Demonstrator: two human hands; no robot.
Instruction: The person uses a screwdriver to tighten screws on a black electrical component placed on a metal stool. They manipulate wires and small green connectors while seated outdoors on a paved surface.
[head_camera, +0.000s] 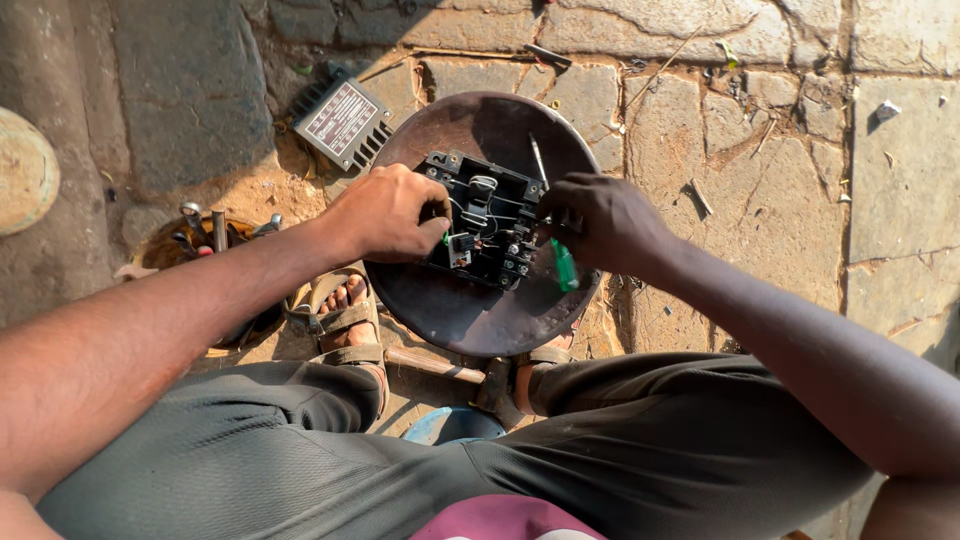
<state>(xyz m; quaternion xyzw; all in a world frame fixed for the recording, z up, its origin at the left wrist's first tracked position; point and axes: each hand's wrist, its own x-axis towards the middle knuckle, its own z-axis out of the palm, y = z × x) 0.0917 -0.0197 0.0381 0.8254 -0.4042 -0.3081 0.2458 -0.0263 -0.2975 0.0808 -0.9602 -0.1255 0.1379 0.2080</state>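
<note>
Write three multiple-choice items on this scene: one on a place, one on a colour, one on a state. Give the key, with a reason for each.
1. Where does the black electrical unit lie?
A. On the round metal tray
B. On the person's lap
C. On the bare paving

2. What colour is the screwdriver handle in the right hand?
A. Red
B. Green
C. Yellow

3. What is the left hand doing?
A. Hanging free
B. Resting on the finned grey module
C. Gripping the unit's edge

Key: 1 A, the unit sits inside the tray's rim. 2 B, a green handle sticks out below the fist. 3 C, its fingers close on the unit's left side.
</note>
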